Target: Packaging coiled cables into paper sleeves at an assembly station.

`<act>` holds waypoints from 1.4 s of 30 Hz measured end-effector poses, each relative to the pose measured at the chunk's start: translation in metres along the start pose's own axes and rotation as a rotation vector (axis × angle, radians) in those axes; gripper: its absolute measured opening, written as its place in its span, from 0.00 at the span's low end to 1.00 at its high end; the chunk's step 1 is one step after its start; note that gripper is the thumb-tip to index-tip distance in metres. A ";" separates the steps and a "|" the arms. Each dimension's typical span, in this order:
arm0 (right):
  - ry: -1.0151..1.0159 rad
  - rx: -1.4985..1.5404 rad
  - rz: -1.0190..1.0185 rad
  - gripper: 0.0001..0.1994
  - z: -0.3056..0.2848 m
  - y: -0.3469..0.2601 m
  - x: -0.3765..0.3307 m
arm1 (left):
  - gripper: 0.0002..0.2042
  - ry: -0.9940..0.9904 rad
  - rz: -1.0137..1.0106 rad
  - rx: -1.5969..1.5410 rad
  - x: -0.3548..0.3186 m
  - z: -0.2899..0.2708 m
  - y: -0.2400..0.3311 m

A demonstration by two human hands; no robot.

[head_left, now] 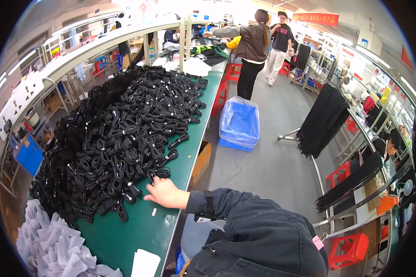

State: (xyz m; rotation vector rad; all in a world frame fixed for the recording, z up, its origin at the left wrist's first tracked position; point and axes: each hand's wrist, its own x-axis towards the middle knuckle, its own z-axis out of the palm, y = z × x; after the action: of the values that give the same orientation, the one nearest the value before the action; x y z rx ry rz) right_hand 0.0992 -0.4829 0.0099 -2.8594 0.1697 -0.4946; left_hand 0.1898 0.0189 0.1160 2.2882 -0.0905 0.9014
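Observation:
From the lower right my right hand (167,192) reaches over the green table (170,225), its thumb spread away from the fingers. Its fingertips meet a small coiled bundle of black cord (151,176) at the heap's near right edge; whether they touch it or just overlap it in view, I cannot tell. The heap (120,134) holds many such coiled bundles, some with small white tags, and covers most of the table. A small white tag (154,211) lies on the table beside my hand. My left hand is out of view.
Crumpled pale plastic bags (55,244) and a white sheet (145,263) lie at the near end. A blue lined bin (239,123) and a cardboard box (201,164) stand right of the table. Two people stand in the aisle; racks of long black cords (323,121) stand right.

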 end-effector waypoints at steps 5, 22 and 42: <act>0.086 0.113 -0.091 0.13 0.023 -0.020 -0.029 | 0.12 -0.314 0.180 0.016 -0.084 0.028 0.076; -0.123 0.702 -0.201 0.19 0.027 -0.083 -0.045 | 0.09 -0.619 0.213 -0.155 -0.192 0.100 0.116; -0.020 0.572 -0.509 0.26 -0.006 -0.084 -0.057 | 0.03 -0.711 -0.167 -0.482 -0.192 0.105 0.118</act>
State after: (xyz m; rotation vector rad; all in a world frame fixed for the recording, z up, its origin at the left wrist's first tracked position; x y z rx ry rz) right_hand 0.0500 -0.3946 0.0185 -2.3159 -0.6165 -0.5013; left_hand 0.0709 -0.1692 0.0055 2.0057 -0.3734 -0.0577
